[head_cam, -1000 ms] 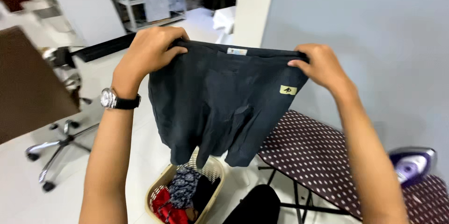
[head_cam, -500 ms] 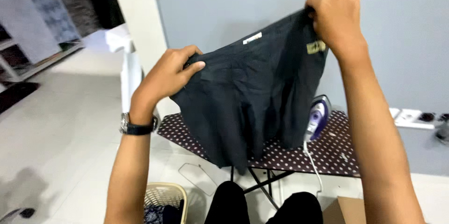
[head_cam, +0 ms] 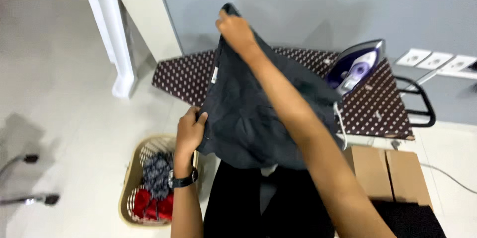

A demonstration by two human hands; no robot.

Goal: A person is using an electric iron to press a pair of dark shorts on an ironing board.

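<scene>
A pair of dark grey shorts [head_cam: 258,118] hangs stretched between the person's two hands above the near edge of the ironing board [head_cam: 377,103], its waistband running on a slant from the raised hand down to the lower one and its legs drooping toward the person's own dark trousers. The right hand [head_cam: 236,29] is lifted high and far out, fingers pressed together and pinching one end of the waistband, with the forearm crossing over the front of the cloth. The left hand [head_cam: 189,131] sits lower and closer in, fingers curled shut on the other end of the waistband, a small white label showing on the cloth just above it; a black wristwatch [head_cam: 183,180] circles that wrist. Behind the shorts, beyond the right hand's arm, the board's brown cover with pale dots spreads out sideways, and a purple and white steam iron [head_cam: 355,66] stands tilted on it, well to the outer side of the right arm, its cord trailing down the board's edge. Directly under the left hand a beige laundry basket [head_cam: 130,178] rests on the pale tiled floor, holding a grey patterned garment and something red. Below the board, on the right arm's outer side, lies a brown cardboard box [head_cam: 387,171]. White wall sockets [head_cam: 437,61] sit on the grey wall past the iron, and a white post [head_cam: 112,34] stands far beyond the left hand.
</scene>
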